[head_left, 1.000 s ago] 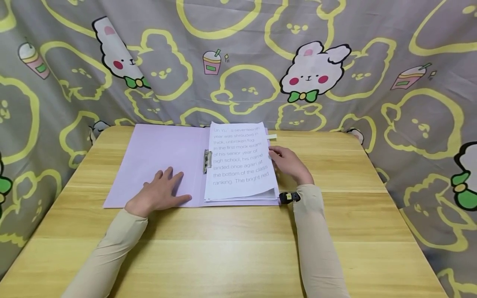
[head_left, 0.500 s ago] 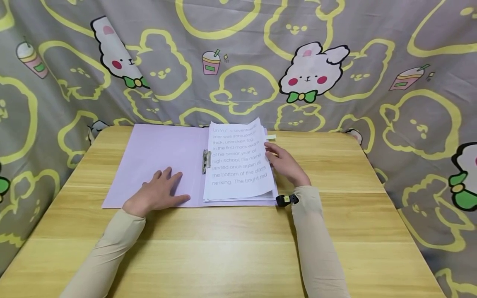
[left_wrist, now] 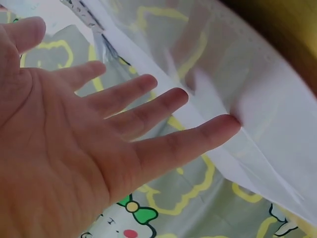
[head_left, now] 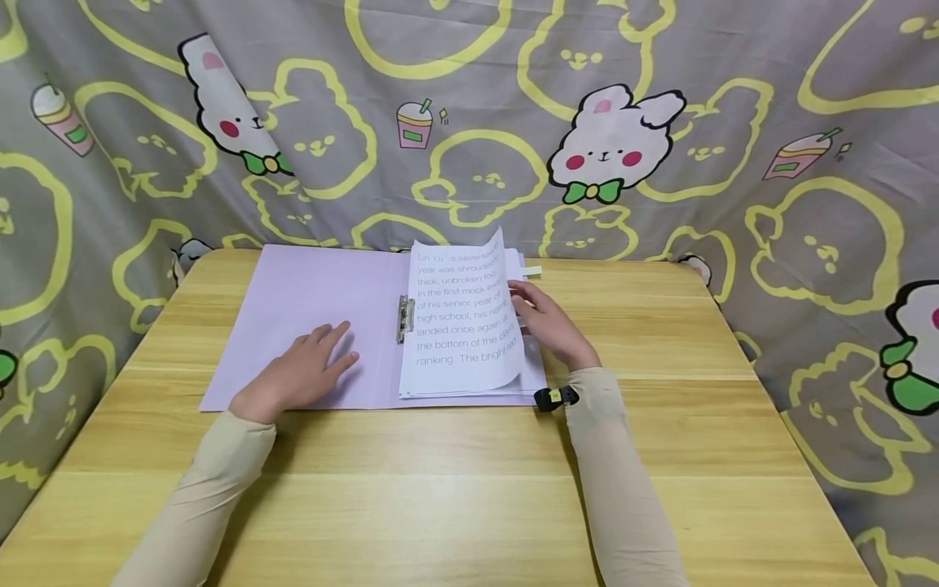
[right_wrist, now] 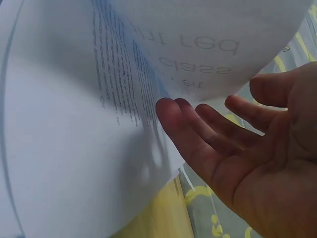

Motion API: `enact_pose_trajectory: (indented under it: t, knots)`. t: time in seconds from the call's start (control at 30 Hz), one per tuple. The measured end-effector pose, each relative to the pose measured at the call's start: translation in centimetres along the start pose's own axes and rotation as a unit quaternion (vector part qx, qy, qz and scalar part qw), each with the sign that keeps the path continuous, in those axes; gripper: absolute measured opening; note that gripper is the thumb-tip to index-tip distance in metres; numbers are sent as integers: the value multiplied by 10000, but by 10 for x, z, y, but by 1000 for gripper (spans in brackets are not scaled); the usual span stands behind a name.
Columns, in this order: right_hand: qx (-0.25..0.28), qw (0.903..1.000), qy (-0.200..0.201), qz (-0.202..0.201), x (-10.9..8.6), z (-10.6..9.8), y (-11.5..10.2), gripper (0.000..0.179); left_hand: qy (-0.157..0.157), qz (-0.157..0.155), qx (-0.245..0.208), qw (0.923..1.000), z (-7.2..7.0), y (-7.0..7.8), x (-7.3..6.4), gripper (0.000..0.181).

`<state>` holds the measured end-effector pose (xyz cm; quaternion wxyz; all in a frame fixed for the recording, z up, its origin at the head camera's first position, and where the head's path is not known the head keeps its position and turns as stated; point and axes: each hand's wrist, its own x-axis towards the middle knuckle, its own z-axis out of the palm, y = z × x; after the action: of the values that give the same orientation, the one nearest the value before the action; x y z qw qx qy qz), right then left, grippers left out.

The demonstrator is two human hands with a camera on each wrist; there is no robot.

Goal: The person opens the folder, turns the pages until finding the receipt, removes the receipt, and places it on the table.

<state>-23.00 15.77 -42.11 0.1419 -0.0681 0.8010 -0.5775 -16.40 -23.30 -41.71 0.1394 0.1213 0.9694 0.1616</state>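
Observation:
A lilac folder (head_left: 311,281) lies spread flat on the table, a metal clip (head_left: 404,319) by its spine. Its right side bears a stack of white sheets. The top printed sheet (head_left: 458,326) is curled up along its right edge. Behind that edge my right hand (head_left: 553,326) reaches in, fingers loosely extended against the sheet's underside in the right wrist view, the thumb (right_wrist: 272,89) beside its edge. My left hand (head_left: 297,375) hovers over the folder's left cover with fingers extended and spread; the left wrist view shows its palm (left_wrist: 64,148) and nothing held.
A pale index tab (head_left: 533,271) sticks out past the papers' right side. The wooden table (head_left: 411,497) extends toward me and to both sides. A grey patterned curtain (head_left: 484,98) hangs right behind the table's far edge.
The top sheet's right edge has risen and curled leftward, with my right hand moving left behind it. My left hand has lifted off the cover and drawn slightly back, its fingers nearer together.

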Motion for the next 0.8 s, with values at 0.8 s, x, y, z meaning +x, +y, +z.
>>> enact_pose_trajectory:
  t: [0.8]
  knots:
    - [-602, 9979, -217, -62, 5, 29, -5, 64, 162, 114, -432, 9989, -11, -8, -1, 68]
